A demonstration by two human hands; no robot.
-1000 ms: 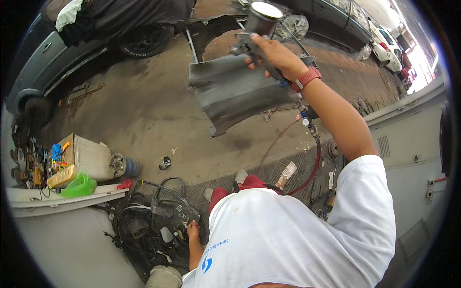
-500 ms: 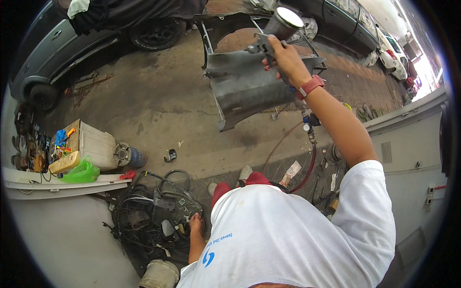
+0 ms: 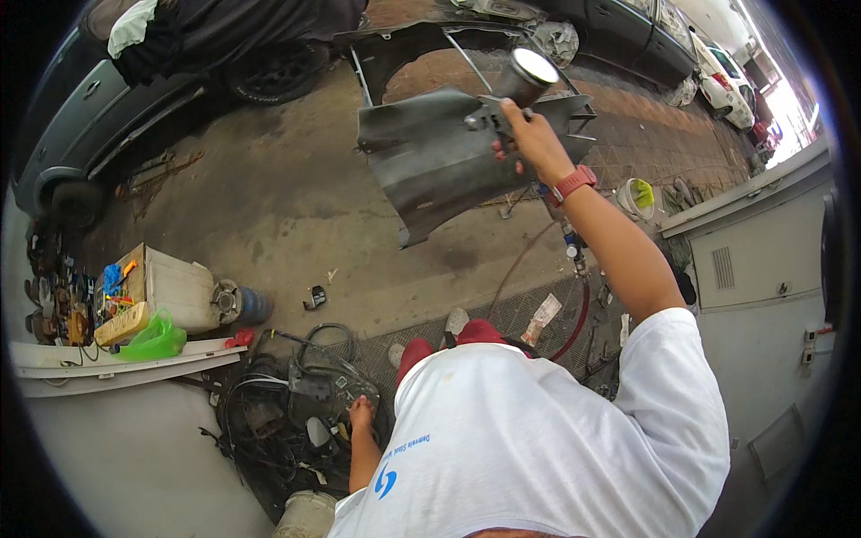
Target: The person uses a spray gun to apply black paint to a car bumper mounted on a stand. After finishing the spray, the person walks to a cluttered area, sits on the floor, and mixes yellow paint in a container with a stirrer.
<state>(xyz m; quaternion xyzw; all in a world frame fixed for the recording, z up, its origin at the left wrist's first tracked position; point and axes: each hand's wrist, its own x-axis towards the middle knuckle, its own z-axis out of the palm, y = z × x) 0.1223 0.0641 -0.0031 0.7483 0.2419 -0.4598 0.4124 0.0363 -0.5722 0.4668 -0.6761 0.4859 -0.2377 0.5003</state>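
Observation:
My right hand (image 3: 536,143) is closed round the grip of a spray gun (image 3: 489,117) with a dark, white-topped cup (image 3: 529,76). A red band is on that wrist. The gun is over the upper right part of a dark grey car fender (image 3: 439,161), held on a metal stand (image 3: 466,61); I cannot tell the gap between them. Below the gun hang a regulator fitting (image 3: 574,251) and a red hose (image 3: 576,323). My left hand (image 3: 360,412) hangs low by my side with nothing visible in it, fingers loosely bent, above a pile of black parts and cables.
At left stand a pale box (image 3: 179,282) with tools on it, a green bag (image 3: 154,339) and a blue gas cylinder (image 3: 254,303). Cars are parked along the far side. A white bucket (image 3: 635,199) stands at right, near a pale cabinet (image 3: 753,260). Another bucket (image 3: 309,517) is at lower left.
My right hand and the spray gun have moved toward me and right across the fender. The whole view has shifted slightly, bringing the right-hand bucket into sight. My left hand stays low.

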